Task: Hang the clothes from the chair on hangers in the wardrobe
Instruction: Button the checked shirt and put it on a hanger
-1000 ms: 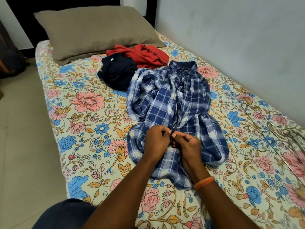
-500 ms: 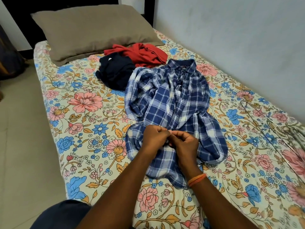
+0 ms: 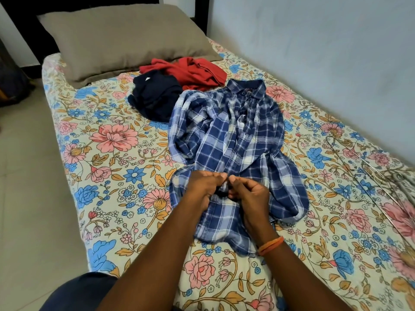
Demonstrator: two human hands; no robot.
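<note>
– What are we doing with the blue check shirt (image 3: 231, 153) lying on the bed (image 3: 107, 153)?

– We do up a low button. Our left hand (image 3: 203, 188) pinches one edge, our right hand (image 3: 250, 193) pinches the other.

– How do we do it well?

– We should hold both edges flat and push slowly. The wire hangers (image 3: 370, 173) wait far right.

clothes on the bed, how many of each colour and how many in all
Blue plaid shirt: 1, both hands pinching its front placket
Red garment: 1
Dark navy garment: 1
Total: 3
</note>
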